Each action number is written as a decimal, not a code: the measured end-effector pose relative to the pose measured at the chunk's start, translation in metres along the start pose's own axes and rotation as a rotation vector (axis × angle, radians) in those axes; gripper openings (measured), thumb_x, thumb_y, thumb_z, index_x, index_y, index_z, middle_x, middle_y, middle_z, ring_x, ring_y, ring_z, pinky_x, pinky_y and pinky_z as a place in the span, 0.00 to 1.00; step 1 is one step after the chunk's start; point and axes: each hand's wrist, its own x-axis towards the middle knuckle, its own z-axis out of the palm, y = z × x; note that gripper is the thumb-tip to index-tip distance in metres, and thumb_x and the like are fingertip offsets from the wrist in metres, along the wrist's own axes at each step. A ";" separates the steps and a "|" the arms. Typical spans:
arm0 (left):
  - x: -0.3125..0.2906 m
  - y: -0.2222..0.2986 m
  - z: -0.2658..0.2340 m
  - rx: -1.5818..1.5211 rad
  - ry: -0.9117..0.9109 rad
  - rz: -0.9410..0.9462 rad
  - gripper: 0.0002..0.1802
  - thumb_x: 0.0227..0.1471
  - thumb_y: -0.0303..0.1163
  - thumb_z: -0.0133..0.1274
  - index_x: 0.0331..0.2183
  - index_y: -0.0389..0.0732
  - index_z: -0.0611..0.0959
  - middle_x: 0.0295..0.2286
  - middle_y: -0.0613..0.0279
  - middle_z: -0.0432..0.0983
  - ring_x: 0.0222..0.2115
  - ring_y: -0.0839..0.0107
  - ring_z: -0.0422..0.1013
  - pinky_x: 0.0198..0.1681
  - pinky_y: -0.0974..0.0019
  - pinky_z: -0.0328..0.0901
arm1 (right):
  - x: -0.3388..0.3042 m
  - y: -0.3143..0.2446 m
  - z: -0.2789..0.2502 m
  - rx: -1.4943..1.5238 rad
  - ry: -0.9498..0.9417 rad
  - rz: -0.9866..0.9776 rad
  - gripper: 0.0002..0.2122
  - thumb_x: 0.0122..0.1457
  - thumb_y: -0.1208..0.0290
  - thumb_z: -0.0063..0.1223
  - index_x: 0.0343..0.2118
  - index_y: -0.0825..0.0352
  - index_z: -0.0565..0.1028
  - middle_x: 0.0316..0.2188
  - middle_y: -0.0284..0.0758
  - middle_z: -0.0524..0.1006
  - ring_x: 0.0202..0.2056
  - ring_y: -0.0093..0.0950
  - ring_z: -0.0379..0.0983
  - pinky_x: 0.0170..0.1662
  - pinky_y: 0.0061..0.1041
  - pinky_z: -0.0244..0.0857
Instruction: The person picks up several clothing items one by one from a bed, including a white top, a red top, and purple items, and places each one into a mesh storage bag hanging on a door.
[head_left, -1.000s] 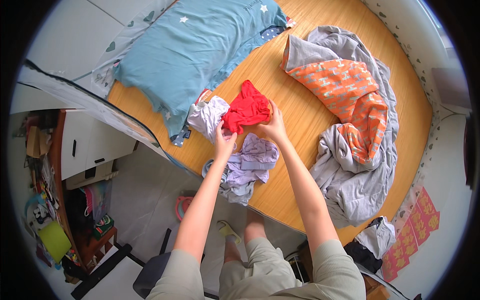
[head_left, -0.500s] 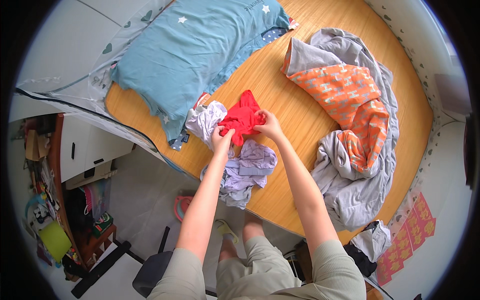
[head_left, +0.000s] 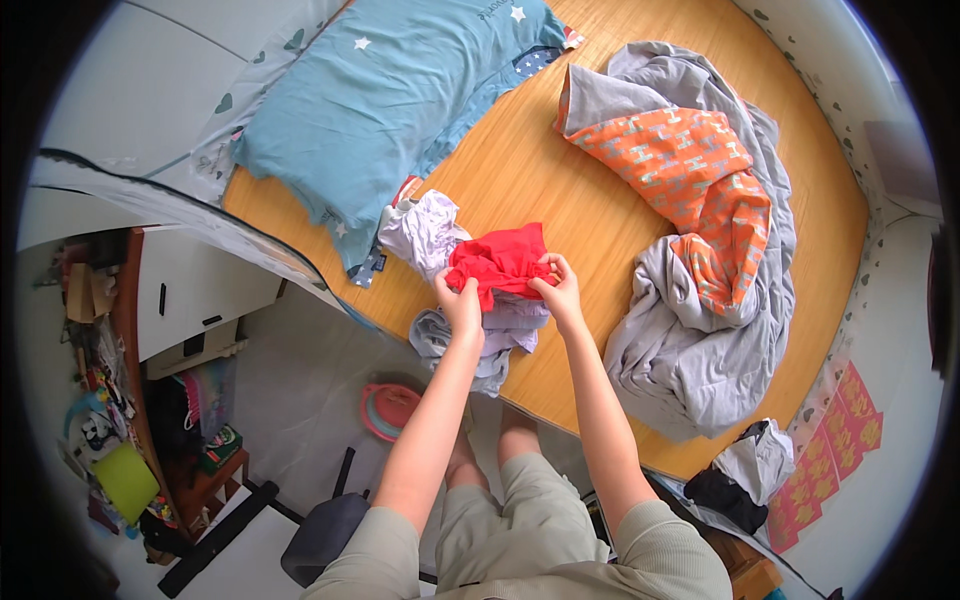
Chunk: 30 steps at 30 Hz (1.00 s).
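I saw that the red cloth (head_left: 500, 256) had come nearer and now stretched between the left hand (head_left: 460, 304) and the right hand (head_left: 560, 292), each grip closed on its near edge, partly hiding lavender clothes (head_left: 517, 318) on the wood-toned bed (head_left: 520, 165), with a blue pillow (head_left: 390, 105) far left, a rumpled blanket (head_left: 690, 165) right and cluttered shelves (head_left: 132, 320) near left.

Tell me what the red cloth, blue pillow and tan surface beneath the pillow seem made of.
Red cloth: thin, soft, matte fabric, fiber unclear; it bunches into fine folds between the left hand and right hand.
Blue pillow: matte, probably cotton-like fabric outside, softly creased; filling hidden.
Tan surface: likely wood or bamboo with slight sheen, judging by its fine parallel streaks.
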 end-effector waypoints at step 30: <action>-0.300 0.193 -0.165 -0.133 -1.120 -0.223 0.21 0.45 0.17 0.42 0.45 0.39 0.69 0.40 0.62 0.68 0.41 0.73 0.66 0.46 0.68 0.63 | -0.385 -0.072 0.022 0.726 -0.258 -0.077 0.37 0.38 0.79 0.59 0.55 0.66 0.55 0.49 0.35 0.65 0.50 0.30 0.64 0.51 0.30 0.60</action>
